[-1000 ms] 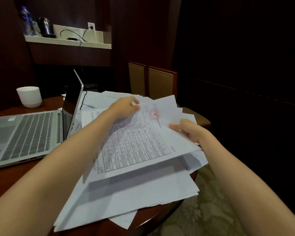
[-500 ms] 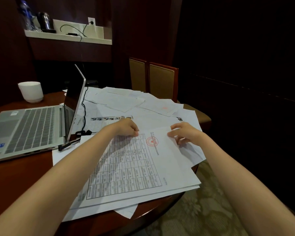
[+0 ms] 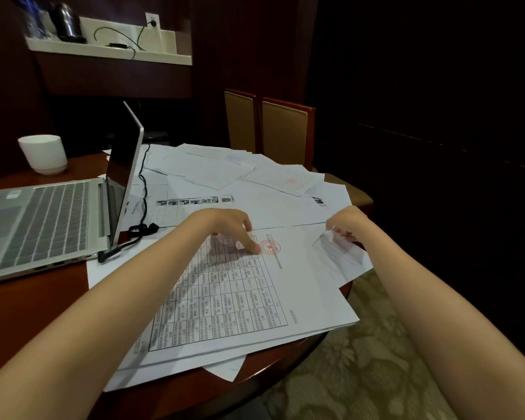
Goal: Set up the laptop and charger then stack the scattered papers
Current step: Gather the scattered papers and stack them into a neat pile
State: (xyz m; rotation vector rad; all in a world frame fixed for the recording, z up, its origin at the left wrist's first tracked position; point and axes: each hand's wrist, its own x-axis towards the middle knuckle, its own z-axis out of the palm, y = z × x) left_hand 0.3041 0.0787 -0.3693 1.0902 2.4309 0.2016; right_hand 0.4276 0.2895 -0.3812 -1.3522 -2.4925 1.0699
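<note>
While we looked down from the head camera, the left hand [image 3: 225,227] arched over the white gridded sheet with a round red stamp [image 3: 225,298], its fingers apart and one fingertip pressing beside the stamp. The right hand [image 3: 347,222] pinched the lifted corner of a thin white sheet [image 3: 340,256] near the right rim of the round dark-red wooden table [image 3: 28,298]. We saw the flat paper stack jut past that curved rim, above patterned carpet [image 3: 361,374]. Loose white papers [image 3: 212,174] fanned across the far half. The open silver laptop [image 3: 43,219] sat on the left, with its thin black charger cable [image 3: 143,189] trailing behind the screen over the papers. Bare polished wood lay near-left. A smooth white cup [image 3: 44,153] stood beyond the laptop.
</note>
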